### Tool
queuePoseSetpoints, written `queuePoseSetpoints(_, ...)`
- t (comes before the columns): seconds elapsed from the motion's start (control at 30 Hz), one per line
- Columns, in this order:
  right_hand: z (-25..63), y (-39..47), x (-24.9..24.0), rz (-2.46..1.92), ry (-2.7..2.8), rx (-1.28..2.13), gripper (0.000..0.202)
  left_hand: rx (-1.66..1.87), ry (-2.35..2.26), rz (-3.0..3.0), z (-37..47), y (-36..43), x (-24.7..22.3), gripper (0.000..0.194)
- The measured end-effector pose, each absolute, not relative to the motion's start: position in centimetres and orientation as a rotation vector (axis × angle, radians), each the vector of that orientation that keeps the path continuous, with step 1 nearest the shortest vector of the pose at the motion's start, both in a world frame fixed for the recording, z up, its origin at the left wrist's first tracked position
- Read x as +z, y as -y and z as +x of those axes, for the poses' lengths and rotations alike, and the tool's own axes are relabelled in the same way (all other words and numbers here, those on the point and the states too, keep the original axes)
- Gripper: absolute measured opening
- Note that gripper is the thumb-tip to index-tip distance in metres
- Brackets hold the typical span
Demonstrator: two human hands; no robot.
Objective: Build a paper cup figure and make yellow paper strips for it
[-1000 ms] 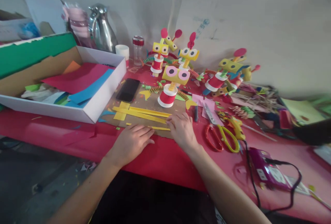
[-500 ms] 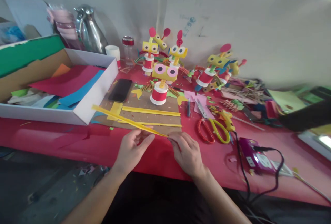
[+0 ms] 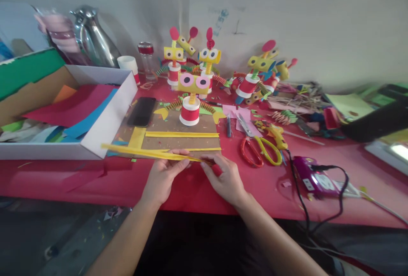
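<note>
A long narrow yellow paper strip (image 3: 134, 150) is stretched between my two hands above the table's front edge. My left hand (image 3: 164, 176) pinches it near the middle, thumb on top. At its right end, the fingertips of my right hand (image 3: 223, 177) are closed on the strip. Just beyond my hands, two more yellow strips (image 3: 181, 134) lie across a brown cardboard sheet (image 3: 172, 142), with a short wide yellow piece (image 3: 136, 138) at their left. A paper-cup figure (image 3: 190, 112) with pink-ringed eyes and coiled paper arms stands on the cardboard.
On the left is a white box (image 3: 110, 114) of coloured paper, beside a black phone (image 3: 142, 112). Scissors (image 3: 251, 138), a yellow glue gun (image 3: 278, 136) and a purple power strip (image 3: 314, 176) with cables lie to the right. Several more cup figures (image 3: 250, 85) stand by the wall.
The view has shifted slightly. The strip's left end has dipped, so it lies flatter, and my right fingers have shifted a little at its right end.
</note>
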State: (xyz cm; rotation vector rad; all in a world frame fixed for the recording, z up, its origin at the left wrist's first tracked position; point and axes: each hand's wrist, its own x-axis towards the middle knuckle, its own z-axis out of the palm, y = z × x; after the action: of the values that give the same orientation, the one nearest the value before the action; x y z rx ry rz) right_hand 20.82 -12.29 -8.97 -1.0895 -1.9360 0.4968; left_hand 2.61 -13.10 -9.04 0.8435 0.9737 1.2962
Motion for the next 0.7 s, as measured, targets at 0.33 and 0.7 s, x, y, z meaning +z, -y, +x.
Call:
queuePoseSetpoints(0.33, 20.8, 12.5, -8.2, -1.096, 1.881, 0.753, 0.015, 1.282, -1.011, 0.977, 2.6, 13.3, -9.2, 0.014)
queuePoseSetpoints(0.7, 22.1, 11.9, -8.8, -1.172, 1.937, 0.695, 0.014, 1.576, -1.349, 0.78, -0.5, 14.0, -8.8, 0.025)
